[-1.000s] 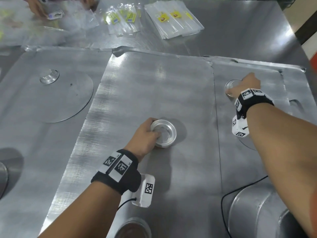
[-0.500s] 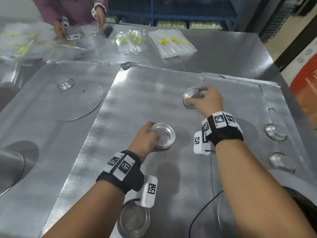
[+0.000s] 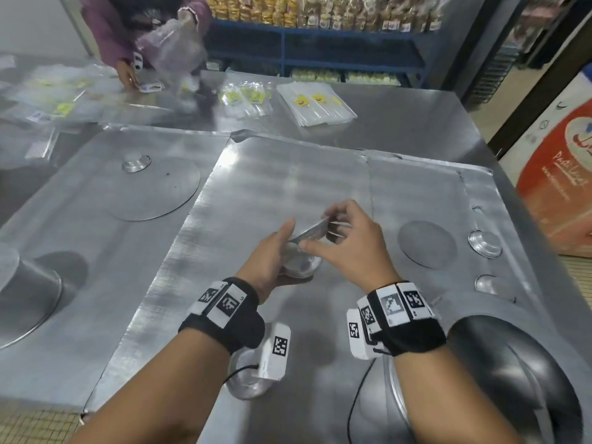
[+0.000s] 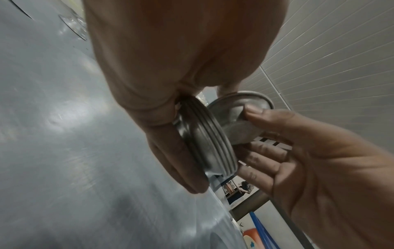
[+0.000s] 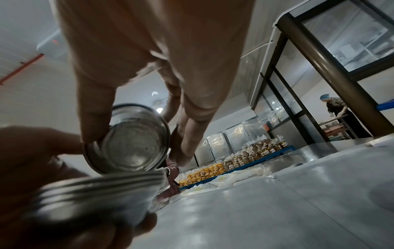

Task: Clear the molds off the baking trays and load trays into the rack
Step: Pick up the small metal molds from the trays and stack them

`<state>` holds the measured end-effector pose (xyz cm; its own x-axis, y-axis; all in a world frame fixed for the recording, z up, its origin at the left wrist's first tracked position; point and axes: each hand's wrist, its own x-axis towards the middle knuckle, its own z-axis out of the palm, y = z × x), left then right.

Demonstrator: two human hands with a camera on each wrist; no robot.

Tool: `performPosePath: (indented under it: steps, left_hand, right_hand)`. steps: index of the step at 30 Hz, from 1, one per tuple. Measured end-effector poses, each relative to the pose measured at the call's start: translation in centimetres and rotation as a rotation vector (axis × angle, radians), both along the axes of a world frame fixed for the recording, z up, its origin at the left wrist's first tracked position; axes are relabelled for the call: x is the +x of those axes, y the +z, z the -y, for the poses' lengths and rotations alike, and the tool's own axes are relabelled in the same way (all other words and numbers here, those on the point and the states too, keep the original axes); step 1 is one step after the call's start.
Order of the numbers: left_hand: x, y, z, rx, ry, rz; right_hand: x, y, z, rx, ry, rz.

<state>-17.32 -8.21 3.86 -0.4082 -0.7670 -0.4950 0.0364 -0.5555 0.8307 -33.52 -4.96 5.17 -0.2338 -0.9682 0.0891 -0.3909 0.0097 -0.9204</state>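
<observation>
- Head view: at centre frame the left hand (image 3: 266,264) grips a small nested stack of molds (image 3: 299,267), raised just over the middle baking tray (image 3: 272,174); the right hand (image 3: 349,248) pinches a single mold (image 3: 312,232) tilted on edge, touching or just above the stack's upper rim. My read is that nesting is the step in hand, and it turns on this: the single mold sits up and right of the stack's mouth, rim slanted, so it needs levelling. Other loose molds (image 3: 484,243) lie at the right edge, nearer the right hand; one more is half hidden under the left wrist, and no rack is in sight
- Left wrist view: fingers (image 4: 170,151) curl round the ribbed stack (image 4: 209,139); its mouth is hidden, and the single mold (image 4: 238,114) shows at right of centre
- Right wrist view: thumb (image 5: 93,107) and fingers clamp the single mold (image 5: 127,141) at centre left, hollow toward the camera; the stack (image 5: 95,193) below is blurred
</observation>
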Motion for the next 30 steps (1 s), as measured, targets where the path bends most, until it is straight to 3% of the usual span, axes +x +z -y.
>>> performPosePath:
  steps: [8,23,30]
  left_hand:
    - [-1.4,1.4,-0.7,-0.033,0.014,0.016]
    - [-5.5,1.3,-1.0,-0.112,-0.047,0.028]
    - [-8.3,1.0,-1.2,-0.068,-0.065,0.022]
  right_hand:
    - [-0.3,-0.1,-2.3,0.033,0.036,-0.037]
    - [-8.1,3.4,-2.0,0.388,0.325,-0.170]
    - [-17.6,4.5,-1.2,0.438,0.016,-0.395]
